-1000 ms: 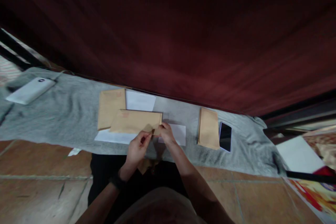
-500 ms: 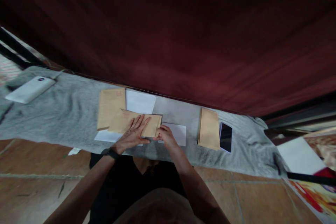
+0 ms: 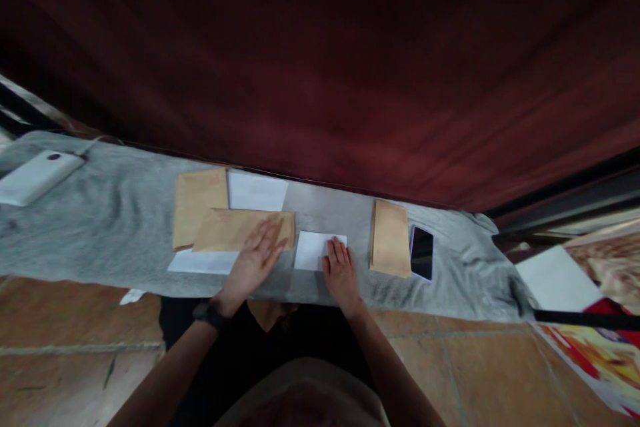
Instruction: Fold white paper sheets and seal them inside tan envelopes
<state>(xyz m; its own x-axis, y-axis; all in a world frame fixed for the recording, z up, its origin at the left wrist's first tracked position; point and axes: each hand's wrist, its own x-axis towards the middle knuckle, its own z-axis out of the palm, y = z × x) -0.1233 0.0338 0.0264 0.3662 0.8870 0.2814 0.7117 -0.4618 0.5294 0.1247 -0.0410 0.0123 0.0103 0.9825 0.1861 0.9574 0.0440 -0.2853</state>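
My left hand point(image 3: 253, 259), with a dark band at the wrist, is open and lies over the right part of a long brown envelope point(image 3: 227, 230). That envelope overlaps a larger brown envelope point(image 3: 197, 197) at its upper left and a white sheet point(image 3: 203, 261) below. Flat on the right edge of a small white paper point(image 3: 311, 250) rests my right hand point(image 3: 341, 272), fingers stretched out, gripping nothing. Behind the long envelope another white sheet point(image 3: 257, 192) shows.
To the right lie a stack of brown envelopes point(image 3: 390, 239) and a dark-screened phone point(image 3: 421, 252). A white device with a cable point(image 3: 37, 177) sits at far left. Grey cloth point(image 3: 130, 213) covers the narrow surface; a dark red panel point(image 3: 320, 80) rises behind it.
My right hand has let go of the long envelope's right end and moved right onto the small white paper. My left hand stays over the envelope. The view has shifted slightly.
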